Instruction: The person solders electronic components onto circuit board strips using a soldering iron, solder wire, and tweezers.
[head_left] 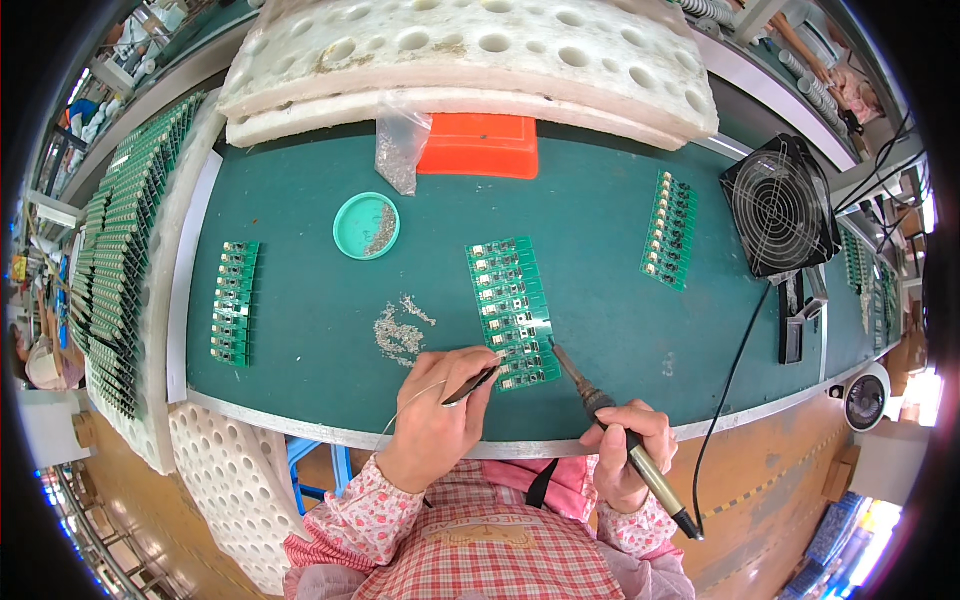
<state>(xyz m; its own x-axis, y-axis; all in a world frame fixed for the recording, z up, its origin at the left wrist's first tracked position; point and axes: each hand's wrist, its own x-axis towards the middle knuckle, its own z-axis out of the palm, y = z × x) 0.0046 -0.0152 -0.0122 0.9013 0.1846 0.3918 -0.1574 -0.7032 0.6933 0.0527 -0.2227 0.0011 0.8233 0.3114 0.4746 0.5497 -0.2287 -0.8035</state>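
Note:
A green circuit board panel [508,295] with rows of small parts lies on the green work table [600,330] in front of me. My left hand [437,415] is closed on black tweezers [470,387] at the panel's near left edge, and a thin wire runs along its fingers. The tweezers' tips are hard to make out against the board. My right hand [632,450] grips a soldering iron [592,397] like a pen. Its tip points to the panel's right edge; whether it touches, I cannot tell. Loose tiny metal parts [397,338] lie left of the panel.
A turquoise dish [338,228] holds more tiny parts, near a clear bag [402,150] and a red bin [480,147]. Other panels lie left [235,305] and right [668,230]. A black fan [780,205] stands far right, by a cable [742,350]. White foam [460,60] spans the back.

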